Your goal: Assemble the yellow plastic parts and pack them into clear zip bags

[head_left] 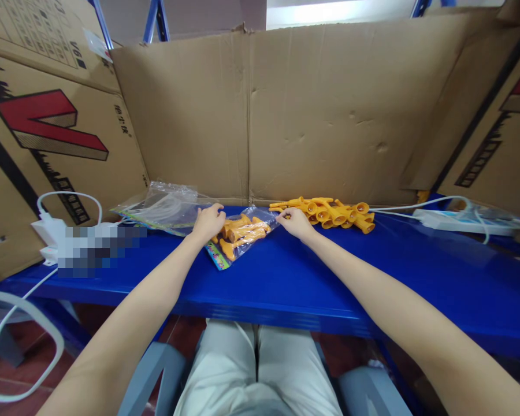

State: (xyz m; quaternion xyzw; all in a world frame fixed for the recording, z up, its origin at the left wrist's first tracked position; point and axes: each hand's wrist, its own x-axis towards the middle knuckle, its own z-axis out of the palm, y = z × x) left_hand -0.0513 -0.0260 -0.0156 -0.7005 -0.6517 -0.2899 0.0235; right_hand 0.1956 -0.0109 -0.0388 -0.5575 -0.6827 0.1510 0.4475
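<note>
A clear plastic bag [259,211] with a colourful printed strip lies on the blue table, with several yellow toy horns [242,231] inside it. At its left upper side, my left hand [208,223] has its fingers curled round the bag's edge. My right hand [297,224] pinches the opposite corner between thumb and fingers. Just beyond my right hand is a pile of loose yellow toy horns [338,215], their flared ends facing me. Flat clear bags [164,209] lie to the left of my left hand.
Cardboard sheets [329,115] wall off the back, and printed cartons [60,127] stand at the left. A white power strip [463,221] with cables lies at the right. White plugs and cables [52,231] are at the left. The blue table's [277,306] front edge crosses above my lap.
</note>
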